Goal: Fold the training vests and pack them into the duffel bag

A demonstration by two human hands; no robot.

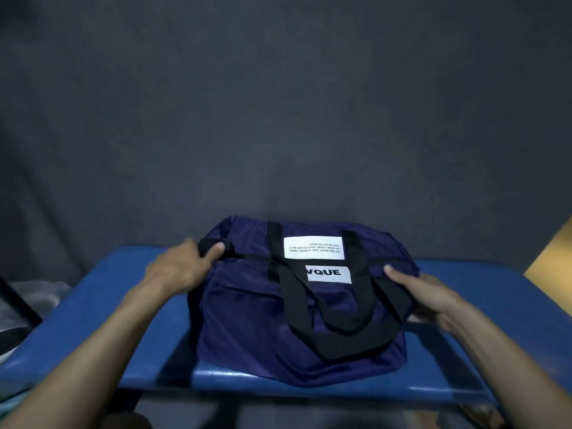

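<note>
A navy duffel bag point(257, 329) with black straps and white labels lies on a blue table point(464, 360). Its top looks closed, and its handles drape over the near side. My left hand point(182, 267) grips the black tab at the bag's left end, thumb over it. At the bag's right end, my right hand point(424, 295) holds the fabric, thumb on top and fingers underneath the side. No training vests are in view.
A dark grey cloth backdrop point(278, 119) hangs right behind the table. Grey and white fabric point(31, 298) lies off the table's left edge beside a dark bar. A yellow surface point(554, 249) shows at the far right.
</note>
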